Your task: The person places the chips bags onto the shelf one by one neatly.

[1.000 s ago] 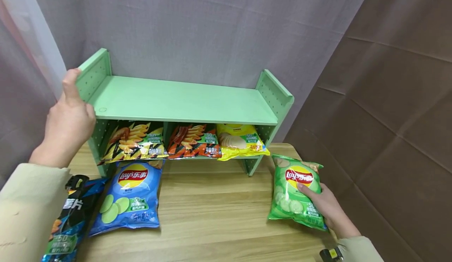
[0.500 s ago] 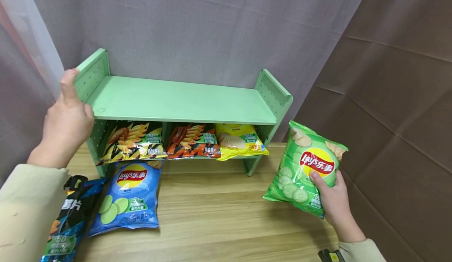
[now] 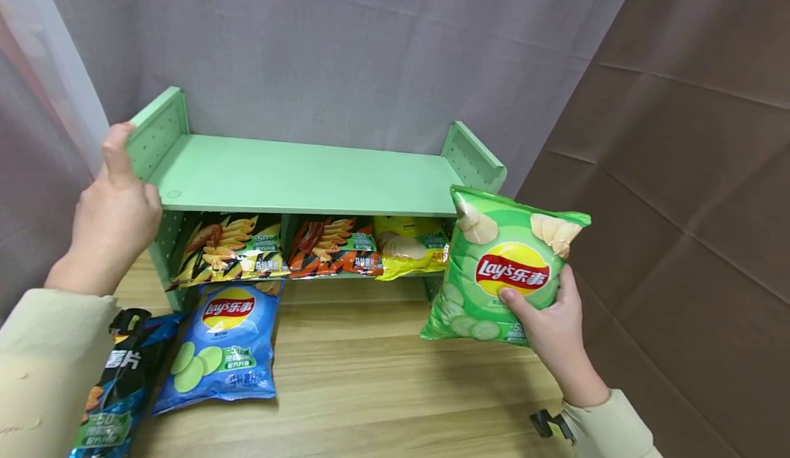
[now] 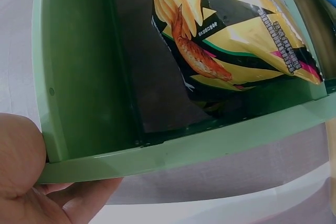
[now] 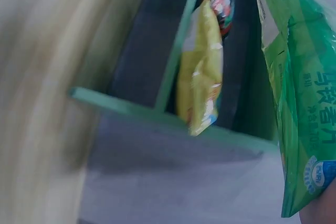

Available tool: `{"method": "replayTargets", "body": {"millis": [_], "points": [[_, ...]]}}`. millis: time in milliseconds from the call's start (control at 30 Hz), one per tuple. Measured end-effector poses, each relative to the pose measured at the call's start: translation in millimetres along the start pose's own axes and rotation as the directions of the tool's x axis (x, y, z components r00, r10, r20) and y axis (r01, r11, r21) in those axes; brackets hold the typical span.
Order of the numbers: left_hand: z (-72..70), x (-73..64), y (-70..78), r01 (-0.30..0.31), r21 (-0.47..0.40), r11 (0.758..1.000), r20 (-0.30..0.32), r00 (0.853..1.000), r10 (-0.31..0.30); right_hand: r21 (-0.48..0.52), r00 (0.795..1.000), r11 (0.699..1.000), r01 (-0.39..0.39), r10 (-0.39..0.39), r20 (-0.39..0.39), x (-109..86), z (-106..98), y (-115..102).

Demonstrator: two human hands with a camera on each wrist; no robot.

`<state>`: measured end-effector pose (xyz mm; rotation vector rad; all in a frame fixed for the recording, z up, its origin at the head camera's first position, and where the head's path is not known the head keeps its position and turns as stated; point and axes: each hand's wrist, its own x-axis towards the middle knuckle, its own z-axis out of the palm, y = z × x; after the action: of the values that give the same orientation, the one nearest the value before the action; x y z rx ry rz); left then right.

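Observation:
My left hand [image 3: 117, 211] grips the left side panel of a green shelf [image 3: 308, 177]; in the left wrist view, its thumb and fingers [image 4: 86, 198] lie on either side of the panel's edge. My right hand [image 3: 552, 321] holds a green bag of Lay's chips [image 3: 496, 266] in the air, thumb across its front, before the shelf's right end. Within the shelf's lower level lie a black-and-gold chip bag [image 3: 231, 245], a red-and-black chip bag [image 3: 336, 245] and a yellow chip bag [image 3: 410, 245]. The green bag overlaps the yellow one's right edge in the head view.
On the wooden table [image 3: 370, 376], a blue bag of chips [image 3: 222, 348] lies at front left, its top by the shelf's left foot. Left of it is a black-and-blue chip bag [image 3: 123, 382], partly behind my left sleeve. A grey curtain [image 3: 321, 53] hangs behind the shelf.
My right hand has lifted the green chip bag off the table at right and carried it up and leftward to the shelf's right end. The left hand keeps its grip on the shelf.

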<state>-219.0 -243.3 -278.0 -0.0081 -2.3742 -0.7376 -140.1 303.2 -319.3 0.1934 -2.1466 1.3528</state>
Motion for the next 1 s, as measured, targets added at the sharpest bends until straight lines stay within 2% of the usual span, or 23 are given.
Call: {"method": "replayTargets", "body": {"millis": [133, 333, 467, 567, 767, 900, 1000], "points": [[0.5, -0.3, -1.0, 0.011, -0.005, 1.0, 0.005, 1.0, -0.011, 0.024, 0.998, 0.999, 0.046, -0.047, 0.038, 14.7, 16.1, -13.6], [3.8, 1.3, -0.7, -0.001, -0.006, 1.0, -0.044, 0.999, 0.001, 0.013, 0.988, 0.991, 0.136, -0.137, 0.072, 36.9, 36.2, -42.6], [3.9, 1.2, -1.3, -0.009, -0.006, 1.0, -0.057, 0.998, 0.008, 0.006, 0.986, 0.99, 0.143, -0.143, 0.087, 51.7, 46.3, -68.8], [4.0, 0.8, -1.5, -0.012, -0.005, 1.0, -0.058, 0.998, 0.012, 0.013, 0.987, 0.992, 0.129, -0.13, 0.098, 68.5, 51.7, -78.6], [3.2, 0.6, -1.3, -0.003, 0.007, 1.0, -0.045, 0.999, 0.003, -0.007, 0.987, 0.995, 0.102, -0.1, 0.125, 113.7, 63.8, -76.8], [3.7, 0.6, -1.6, -0.006, -0.002, 1.0, -0.047, 0.999, 0.006, -0.042, 0.987, 0.999, 0.025, -0.018, 0.162, 136.5, 75.0, -81.5], [4.6, 0.0, -1.7, -0.007, -0.005, 1.0, -0.047, 0.999, 0.007, -0.061, 0.978, 0.997, -0.045, 0.057, 0.202, 148.8, 84.3, -83.5]]}}
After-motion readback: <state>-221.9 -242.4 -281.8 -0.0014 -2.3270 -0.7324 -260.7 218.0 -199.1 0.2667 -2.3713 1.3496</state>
